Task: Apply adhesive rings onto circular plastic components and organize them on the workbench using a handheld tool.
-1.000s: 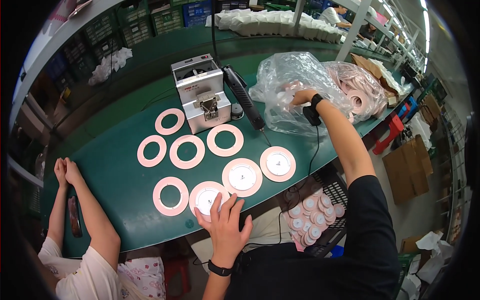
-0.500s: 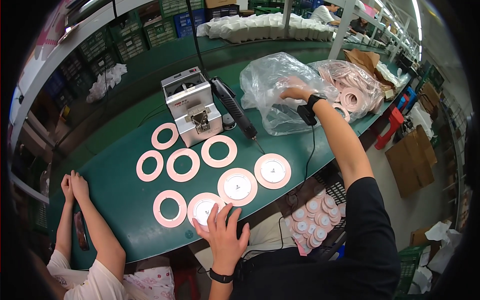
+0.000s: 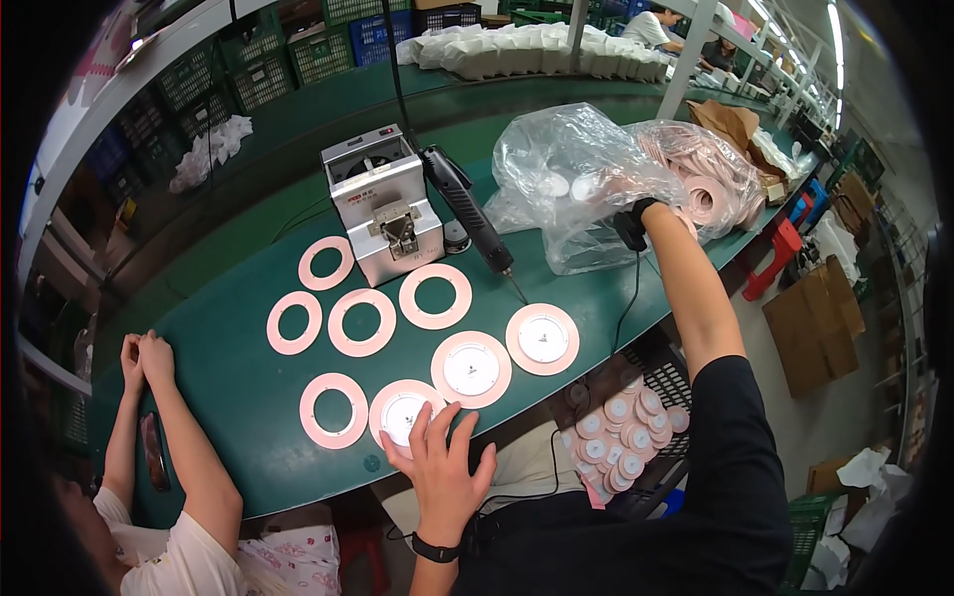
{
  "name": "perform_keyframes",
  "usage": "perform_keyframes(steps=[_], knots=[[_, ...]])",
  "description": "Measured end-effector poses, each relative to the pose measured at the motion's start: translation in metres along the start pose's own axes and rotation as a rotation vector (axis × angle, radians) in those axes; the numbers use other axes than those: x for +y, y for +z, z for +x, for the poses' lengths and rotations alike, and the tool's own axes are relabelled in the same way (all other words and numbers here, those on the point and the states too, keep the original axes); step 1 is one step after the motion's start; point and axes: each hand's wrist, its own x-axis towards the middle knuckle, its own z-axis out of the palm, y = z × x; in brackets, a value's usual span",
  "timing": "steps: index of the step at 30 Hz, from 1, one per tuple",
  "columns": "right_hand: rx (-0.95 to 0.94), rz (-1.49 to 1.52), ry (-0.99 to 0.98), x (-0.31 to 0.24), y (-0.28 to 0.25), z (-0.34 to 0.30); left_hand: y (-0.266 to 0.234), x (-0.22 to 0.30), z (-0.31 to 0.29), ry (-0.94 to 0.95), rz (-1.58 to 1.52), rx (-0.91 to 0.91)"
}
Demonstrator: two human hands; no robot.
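My left hand (image 3: 444,465) has its fingers spread, and its fingertips rest on the lower edge of a pink ring with a white disc (image 3: 401,414) in it. Up and to the right lie two more such rings with white discs, a middle one (image 3: 470,370) and a right one (image 3: 543,340). My right hand (image 3: 624,186) reaches into a clear plastic bag (image 3: 556,134); its fingers are blurred behind the film. White discs (image 3: 586,187) show inside the bag near that hand. Several bare pink rings (image 3: 362,346) lie flat on the green table (image 3: 238,417).
A silver screw-feeding machine (image 3: 384,214) and a black electric screwdriver (image 3: 467,209) stand behind the rings. A clear bag of pink rings (image 3: 704,199) lies at the right. Finished-looking discs fill a crate (image 3: 621,432) below the table. Another person's clasped hands (image 3: 147,363) rest at left.
My right hand has gone deeper into the plastic bag and to the right, and the film now covers it. White discs in the bag have become visible. My left hand stays on the ring.
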Motion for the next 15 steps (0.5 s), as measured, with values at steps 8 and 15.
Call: perform_keyframes(steps=[8,15], knots=[[0.159,-0.297,-0.219,0.009,0.029,0.005,0.001,0.000,0.000,0.004,-0.006,0.000],[0.001,0.093,-0.250,-0.039,0.000,0.022,-0.001,0.001,-0.002,-0.004,0.013,-0.003]])
